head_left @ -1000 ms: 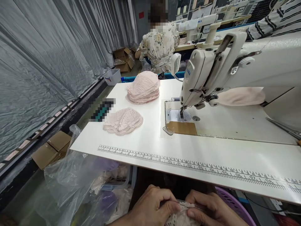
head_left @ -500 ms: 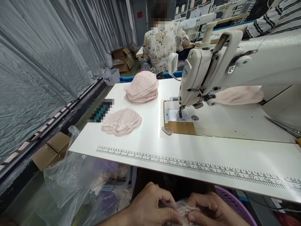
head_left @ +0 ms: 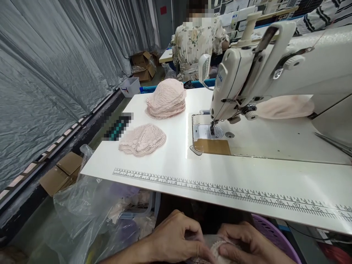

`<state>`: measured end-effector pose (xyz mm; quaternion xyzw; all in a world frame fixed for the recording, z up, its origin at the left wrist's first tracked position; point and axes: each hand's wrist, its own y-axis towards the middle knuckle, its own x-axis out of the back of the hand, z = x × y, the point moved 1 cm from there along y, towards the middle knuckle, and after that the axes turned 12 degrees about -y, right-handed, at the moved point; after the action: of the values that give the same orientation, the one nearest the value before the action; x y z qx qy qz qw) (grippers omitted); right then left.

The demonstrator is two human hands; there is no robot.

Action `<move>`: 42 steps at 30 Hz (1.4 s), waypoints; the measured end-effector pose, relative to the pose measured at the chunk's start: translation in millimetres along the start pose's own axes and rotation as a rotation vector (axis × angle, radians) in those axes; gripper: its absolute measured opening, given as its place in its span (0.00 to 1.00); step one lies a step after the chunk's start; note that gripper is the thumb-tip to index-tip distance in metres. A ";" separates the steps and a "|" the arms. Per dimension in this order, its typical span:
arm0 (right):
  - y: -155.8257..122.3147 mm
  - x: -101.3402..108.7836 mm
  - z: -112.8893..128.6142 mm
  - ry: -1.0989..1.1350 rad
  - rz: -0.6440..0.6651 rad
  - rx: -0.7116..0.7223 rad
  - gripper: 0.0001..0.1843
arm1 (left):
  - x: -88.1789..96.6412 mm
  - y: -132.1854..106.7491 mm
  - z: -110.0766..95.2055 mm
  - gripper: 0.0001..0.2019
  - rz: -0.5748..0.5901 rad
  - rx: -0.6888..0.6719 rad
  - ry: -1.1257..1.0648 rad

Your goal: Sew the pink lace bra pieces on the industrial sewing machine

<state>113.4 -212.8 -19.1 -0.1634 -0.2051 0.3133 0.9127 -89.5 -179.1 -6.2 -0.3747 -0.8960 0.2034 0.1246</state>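
Observation:
Low in front of me, below the table's front edge, both hands grip a pale pink piece of lace fabric. My left hand pinches its left side with curled fingers. On the other side, my right hand presses it between thumb and fingers. The lower part of the fabric runs out of the picture. On the white sewing table, a single pink lace cup-shaped piece lies at the left, with a stack of similar lace pieces behind it.
A white sewing machine stands at the right, pink cloth behind its arm and scissors at far right. A purple basket and a clear plastic bag are below the table. A co-worker sits ahead.
My hands have shifted slightly on the lace fabric, and more of a sheer part and its scalloped edge shows between them. The view has tilted a little; the pieces on the table stay put.

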 end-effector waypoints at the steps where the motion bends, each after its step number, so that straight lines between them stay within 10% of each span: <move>1: 0.7 0.5 0.9 0.061 0.008 0.015 0.21 | 1.8 -0.6 1.3 0.17 0.005 0.001 -0.006; 16: 1.1 -2.5 -13.3 0.171 0.113 -0.013 0.17 | 11.0 -1.3 -1.9 0.06 0.155 0.058 -0.187; 42: -6.0 0.2 -43.3 0.113 0.191 0.019 0.21 | 7.9 2.7 32.2 0.28 0.368 0.196 -0.328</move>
<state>137.2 -224.5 -53.9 -0.1910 -0.1340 0.3910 0.8903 -105.4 -180.4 -35.4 -0.4797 -0.7970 0.3662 -0.0257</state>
